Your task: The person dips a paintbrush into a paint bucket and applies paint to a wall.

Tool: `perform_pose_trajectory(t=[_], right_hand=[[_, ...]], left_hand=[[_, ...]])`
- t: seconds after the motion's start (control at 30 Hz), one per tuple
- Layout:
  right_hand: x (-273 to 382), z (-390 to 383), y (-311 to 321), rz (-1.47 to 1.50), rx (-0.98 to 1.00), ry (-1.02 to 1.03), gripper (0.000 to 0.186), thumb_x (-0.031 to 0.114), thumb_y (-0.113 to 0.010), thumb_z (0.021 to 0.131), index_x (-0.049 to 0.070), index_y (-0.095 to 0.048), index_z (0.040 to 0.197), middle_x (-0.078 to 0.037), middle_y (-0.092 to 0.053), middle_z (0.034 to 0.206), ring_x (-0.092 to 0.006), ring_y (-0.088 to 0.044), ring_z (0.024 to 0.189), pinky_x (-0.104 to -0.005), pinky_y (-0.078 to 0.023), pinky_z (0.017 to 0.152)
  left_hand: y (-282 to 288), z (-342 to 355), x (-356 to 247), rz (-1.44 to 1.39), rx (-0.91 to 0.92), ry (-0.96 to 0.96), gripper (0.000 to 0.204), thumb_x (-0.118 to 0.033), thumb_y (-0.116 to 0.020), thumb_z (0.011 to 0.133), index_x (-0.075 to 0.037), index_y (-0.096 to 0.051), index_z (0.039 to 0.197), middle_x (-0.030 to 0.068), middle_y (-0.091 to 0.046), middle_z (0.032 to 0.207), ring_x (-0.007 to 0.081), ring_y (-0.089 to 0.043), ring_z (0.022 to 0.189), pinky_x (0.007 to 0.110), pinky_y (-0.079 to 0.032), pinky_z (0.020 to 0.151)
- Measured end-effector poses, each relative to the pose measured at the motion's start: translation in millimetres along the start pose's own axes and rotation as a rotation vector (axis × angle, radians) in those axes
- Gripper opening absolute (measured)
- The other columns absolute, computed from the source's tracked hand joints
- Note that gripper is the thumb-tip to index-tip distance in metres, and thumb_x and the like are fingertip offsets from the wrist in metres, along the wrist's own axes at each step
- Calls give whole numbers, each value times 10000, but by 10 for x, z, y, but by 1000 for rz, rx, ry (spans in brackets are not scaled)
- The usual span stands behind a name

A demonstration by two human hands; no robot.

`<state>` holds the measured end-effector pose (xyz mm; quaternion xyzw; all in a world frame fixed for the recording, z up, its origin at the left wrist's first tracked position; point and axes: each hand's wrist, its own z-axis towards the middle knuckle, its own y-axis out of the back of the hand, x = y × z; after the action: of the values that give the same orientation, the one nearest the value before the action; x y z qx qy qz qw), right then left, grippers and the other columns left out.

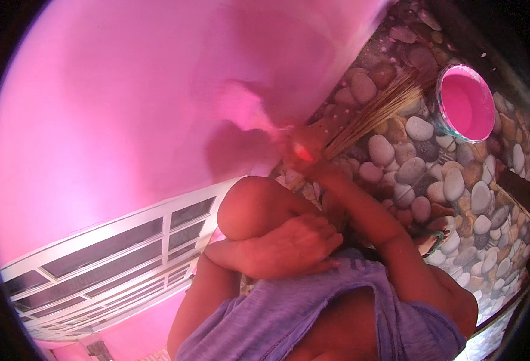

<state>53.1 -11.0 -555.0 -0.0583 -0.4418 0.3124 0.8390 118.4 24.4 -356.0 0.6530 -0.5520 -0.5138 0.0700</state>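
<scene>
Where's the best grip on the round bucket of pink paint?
Probably the teal rim of the round bucket of pink paint, taken from above. It stands upright and open on the pebble-pattern floor; no handle shows, and the straw-bristle brush crowds its left side.

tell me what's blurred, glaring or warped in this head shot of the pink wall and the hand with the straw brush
Head view: the right hand gripping the bundled straw brush is smeared by motion, with a blown-out orange-pink spot on it; the left hand on the knee is sharper; the glossy pink wall casts a pink tint; the white window frame bows with fisheye; the rim is black.
</scene>
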Motion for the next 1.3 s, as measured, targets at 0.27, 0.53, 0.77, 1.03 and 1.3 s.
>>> perform_pose_trajectory(t=[0.27,0.53,0.77,1.03,1.3], right_hand=[[-478,-580,666,-497,-30,-431,170,178,-571,871,22,-622,915,-127,-641,850,-280,-621,780,-371,-487,716],[292,53,221,-286,212,-104,74,84,-577,835,44,-610,887,-112,-616,835,-294,-607,779,-390,-485,722],[-722,-962,768,-437,23,-605,103,94,-538,881,40,-620,912,-79,-614,832,-224,-598,718,-333,-492,680],[-145,-136,484,-450,15,-390,94,118,-585,845,41,-628,881,-94,-614,824,-262,-592,711,-346,-478,668],[15,-105,516,-203,47,-229,102,105,-572,858,29,-625,900,-89,-620,832,-189,-587,714,-312,-471,621]], left_hand=[[-62,13,-7,35,13,-1,324,-300,-610,801,8,-538,870,150,-573,833,283,-548,851,371,-453,786],[-32,16,38,-15,24,10,335,-299,-611,805,17,-543,888,155,-570,841,292,-544,876,373,-451,795],[-3,93,30,13,-5,-6,324,-287,-616,804,15,-545,898,151,-567,851,287,-543,877,376,-451,793],[22,39,25,35,8,11,301,-283,-588,825,4,-545,903,151,-569,856,285,-545,891,368,-454,782],[15,71,20,95,-19,11,291,-298,-578,832,-15,-548,893,141,-565,867,280,-542,876,373,-452,772]])
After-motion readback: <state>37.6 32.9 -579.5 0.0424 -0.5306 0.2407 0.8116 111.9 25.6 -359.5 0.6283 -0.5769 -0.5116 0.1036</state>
